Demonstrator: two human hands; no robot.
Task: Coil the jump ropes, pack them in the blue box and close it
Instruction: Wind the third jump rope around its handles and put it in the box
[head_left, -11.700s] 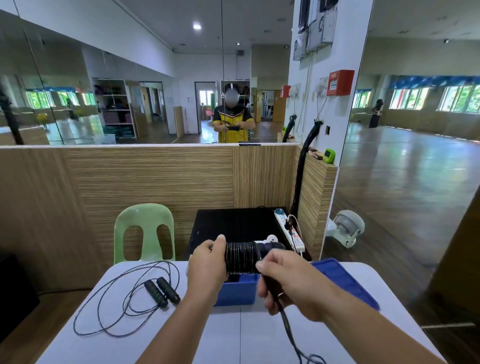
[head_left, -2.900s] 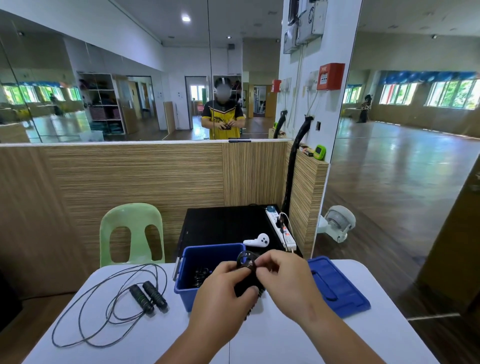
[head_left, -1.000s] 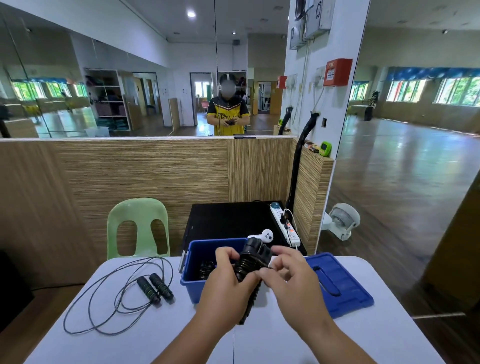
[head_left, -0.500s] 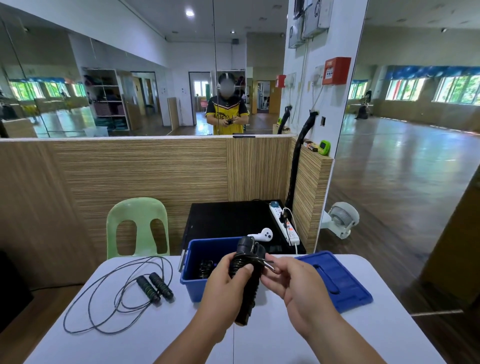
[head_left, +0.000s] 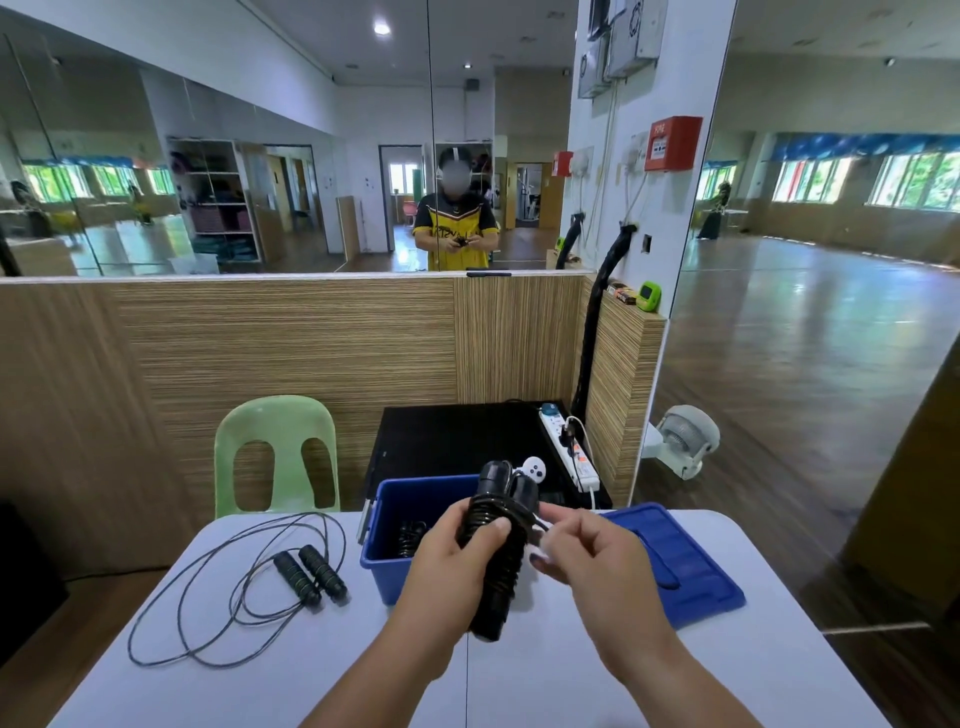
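held item: a wound jump rope, two black handles side by side with the cord wrapped round them, carried near-upright above the table, at the near side of the blue box. its top end shows against the box opening.

left hand: fingers curled round the middle of the bundle, thumb laid across the windings.

right hand: thumb and fingertips pressed together, pinching a thin strand of cord at the right side of the bundle.

blue box: open, at the far middle of the table. one dark coiled rope lies inside, low in the left part; the rest of the interior is hidden behind the hands.

blue lid: off the box, lying flat on the table just to its right.

second jump rope: uncoiled, cord spread in loose loops on the left of the table, its two handles lying together, apart from the box.

beyond the table: a green chair at far left, a black cabinet behind the box carrying a power strip.
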